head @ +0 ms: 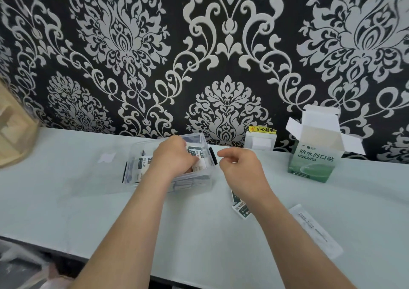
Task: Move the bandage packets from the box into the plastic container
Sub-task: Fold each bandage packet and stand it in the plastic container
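A clear plastic container (pixel 135 156) with black side clips sits mid-table and holds several white-and-dark bandage packets (pixel 143 163). My left hand (pixel 174 156) reaches down inside it, its fingers curled over packets there; the fingertips are hidden. My right hand (pixel 239 167) hovers just right of the container with loosely curled fingers and nothing visible in it. Two or three more bandage packets (pixel 242 209) lie on the table, partly under my right wrist. The green-and-white bandage box (pixel 314 158) stands at the right with its top flaps open.
A white wall socket cover (pixel 261 140) with a yellow warning label sits against the patterned wall. A clear plastic sleeve (pixel 314 229) lies at the right front. A wooden rack (pixel 13 129) stands at the far left. The table's front edge runs along the bottom left.
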A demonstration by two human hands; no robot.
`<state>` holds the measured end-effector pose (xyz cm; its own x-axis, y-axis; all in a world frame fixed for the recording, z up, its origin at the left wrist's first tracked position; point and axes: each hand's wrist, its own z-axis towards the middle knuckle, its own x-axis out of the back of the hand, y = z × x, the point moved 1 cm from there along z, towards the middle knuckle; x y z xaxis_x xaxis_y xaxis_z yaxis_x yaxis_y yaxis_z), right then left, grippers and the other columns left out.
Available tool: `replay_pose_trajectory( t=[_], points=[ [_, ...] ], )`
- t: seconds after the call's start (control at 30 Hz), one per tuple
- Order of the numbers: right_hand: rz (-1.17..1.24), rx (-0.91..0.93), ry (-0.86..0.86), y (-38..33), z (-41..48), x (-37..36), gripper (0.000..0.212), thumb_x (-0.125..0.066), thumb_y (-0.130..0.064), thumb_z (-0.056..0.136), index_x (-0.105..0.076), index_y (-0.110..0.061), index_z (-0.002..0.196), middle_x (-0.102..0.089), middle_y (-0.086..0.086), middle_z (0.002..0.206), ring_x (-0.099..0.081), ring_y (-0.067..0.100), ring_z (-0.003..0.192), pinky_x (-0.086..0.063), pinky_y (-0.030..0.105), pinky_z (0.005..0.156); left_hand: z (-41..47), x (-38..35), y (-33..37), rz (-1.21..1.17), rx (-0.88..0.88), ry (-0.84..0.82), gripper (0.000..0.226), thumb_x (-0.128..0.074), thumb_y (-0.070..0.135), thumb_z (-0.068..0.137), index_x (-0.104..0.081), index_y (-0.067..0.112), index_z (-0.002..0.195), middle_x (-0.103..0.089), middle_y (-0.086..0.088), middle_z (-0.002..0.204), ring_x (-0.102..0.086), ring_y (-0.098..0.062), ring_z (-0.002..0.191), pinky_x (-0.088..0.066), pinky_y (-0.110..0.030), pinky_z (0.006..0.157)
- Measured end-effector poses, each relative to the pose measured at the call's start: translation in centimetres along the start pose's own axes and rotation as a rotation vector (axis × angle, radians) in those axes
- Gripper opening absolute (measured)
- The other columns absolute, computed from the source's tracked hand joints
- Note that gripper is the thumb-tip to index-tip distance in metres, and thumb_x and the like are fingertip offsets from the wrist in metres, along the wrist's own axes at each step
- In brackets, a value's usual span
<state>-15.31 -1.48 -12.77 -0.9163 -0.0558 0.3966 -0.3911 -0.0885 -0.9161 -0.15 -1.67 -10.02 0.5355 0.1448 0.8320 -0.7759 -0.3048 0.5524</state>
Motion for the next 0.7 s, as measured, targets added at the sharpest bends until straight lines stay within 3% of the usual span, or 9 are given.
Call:
replay_pose_trajectory(
  t=[0.13, 0.27, 0.33, 0.43, 0.5, 0.57, 0.63, 0.7],
  points=[
    [-0.049, 0.023, -0.034, 0.5, -0.1, 0.8, 0.031, -0.046, -0.006, 0.089, -0.071, -0.015, 0.107, -0.063, -0.004, 0.095, -0.042, 0.001, 0.057, -0.037, 0.018, 0.061, 0.1, 0.0, 0.1, 0.016, -0.011, 0.001, 0.023, -0.069, 0.012, 0.078, -0.049, 0.023, 0.076, -0.073, -0.014, 0.085, -0.069, -0.027, 0.083, -0.054, -0.043, 0.083],
    [-0.123, 0.045, -0.042, 0.8, 0.1, 1.9, 0.032, -0.046, -0.007, 0.089, -0.070, -0.016, 0.109, -0.059, -0.003, 0.088, -0.041, 0.001, 0.055, -0.035, 0.016, 0.054, 0.1, -0.4, 0.0, 0.077, -0.018, 0.011, 0.012, -0.064, 0.013, 0.081, -0.053, 0.019, 0.083, -0.072, -0.015, 0.084, -0.068, -0.029, 0.087, -0.053, -0.038, 0.076],
    [-0.232, 0.079, -0.064, 0.8, 0.2, 3.1, 0.031, -0.049, -0.009, 0.089, -0.068, -0.018, 0.111, -0.059, -0.003, 0.089, -0.048, 0.005, 0.061, -0.038, 0.016, 0.054, 0.0, 0.1, 0.1, 0.107, -0.033, 0.104, 0.005, -0.058, 0.012, 0.085, -0.060, 0.017, 0.086, -0.071, -0.008, 0.085, -0.067, -0.028, 0.089, -0.049, -0.033, 0.071],
    [-0.393, 0.083, -0.122, 0.9, -0.2, 6.1, 0.031, -0.061, -0.018, 0.088, -0.064, -0.024, 0.119, -0.058, -0.004, 0.105, -0.057, 0.013, 0.086, -0.044, 0.020, 0.067, -1.3, 1.7, 1.2, -0.065, -0.151, 0.242, 0.022, -0.057, 0.011, 0.090, -0.072, 0.020, 0.102, -0.071, 0.003, 0.096, -0.067, -0.018, 0.083, -0.054, -0.032, 0.082],
    [-0.514, 0.027, -0.233, 1.3, -0.4, 8.0, 0.043, -0.069, -0.028, 0.084, -0.057, -0.028, 0.126, -0.054, -0.001, 0.124, -0.055, 0.016, 0.108, -0.046, 0.025, 0.085, -2.7, 2.6, 2.3, -0.250, -0.283, 0.148, 0.018, -0.063, 0.010, 0.088, -0.075, 0.024, 0.093, -0.071, 0.008, 0.083, -0.064, -0.007, 0.066, -0.056, -0.030, 0.074],
    [-0.692, -0.104, -0.370, 1.9, -1.5, 10.2, 0.063, -0.074, -0.039, 0.079, -0.046, -0.032, 0.135, -0.045, 0.002, 0.139, -0.043, 0.021, 0.126, -0.041, 0.035, 0.102, -4.6, 2.0, 3.9, -0.278, -0.401, -0.097, 0.018, -0.068, 0.009, 0.085, -0.075, 0.024, 0.091, -0.071, 0.010, 0.077, -0.062, -0.003, 0.060, -0.058, -0.030, 0.069],
    [-0.873, -0.240, -0.482, 2.4, -2.9, 11.7, 0.082, -0.076, -0.047, 0.074, -0.033, -0.034, 0.143, -0.037, 0.002, 0.145, -0.033, 0.023, 0.134, -0.039, 0.039, 0.104, -5.9, -0.2, 5.0, -0.095, -0.484, -0.309, 0.022, -0.070, 0.011, 0.083, -0.073, 0.024, 0.100, -0.071, 0.011, 0.086, -0.063, -0.004, 0.071, -0.057, -0.031, 0.079],
    [-0.988, -0.288, -0.521, 2.7, -3.8, 12.2, 0.090, -0.077, -0.047, 0.072, -0.026, -0.033, 0.145, -0.033, 0.004, 0.145, -0.030, 0.025, 0.133, -0.041, 0.039, 0.100, -6.4, -3.2, 5.5, 0.197, -0.542, -0.392, 0.039, -0.072, 0.019, 0.082, -0.065, 0.029, 0.119, -0.066, 0.008, 0.111, -0.060, -0.010, 0.096, -0.048, -0.026, 0.092]
  ],
)
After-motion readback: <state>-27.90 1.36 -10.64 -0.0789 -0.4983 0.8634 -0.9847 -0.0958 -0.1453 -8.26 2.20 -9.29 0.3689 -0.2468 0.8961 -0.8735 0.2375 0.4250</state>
